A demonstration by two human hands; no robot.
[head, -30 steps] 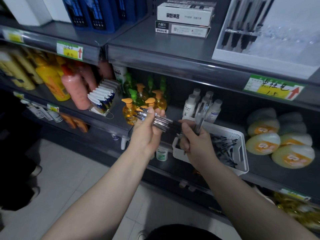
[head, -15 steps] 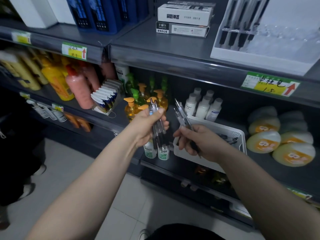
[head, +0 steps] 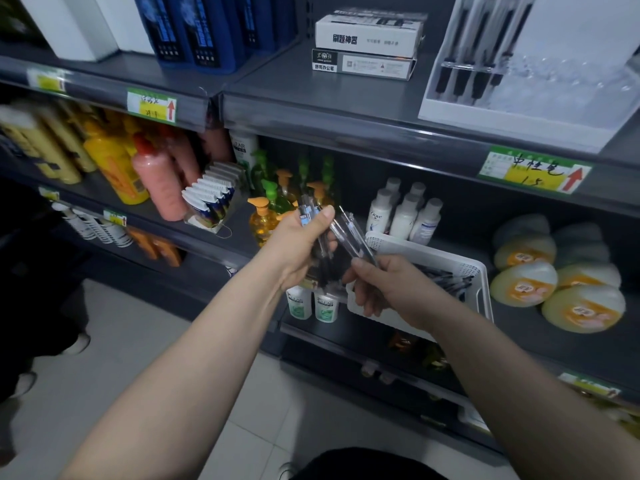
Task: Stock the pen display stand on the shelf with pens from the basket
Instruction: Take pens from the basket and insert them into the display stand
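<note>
Three-tier grey shelf (head: 346, 109). Pen display stand (head: 502, 123) sits on the top tier at right, a few pens racked at its left end. White basket (head: 433, 252) is one tier down with loose pens (head: 446, 278) inside. Left hand (head: 298, 251) is wrapped round an upright pen bundle (head: 306, 211). Right hand (head: 391, 289), over the basket's left end, pinches clear pens (head: 353, 233) angled up-left beside the bundle.
</note>
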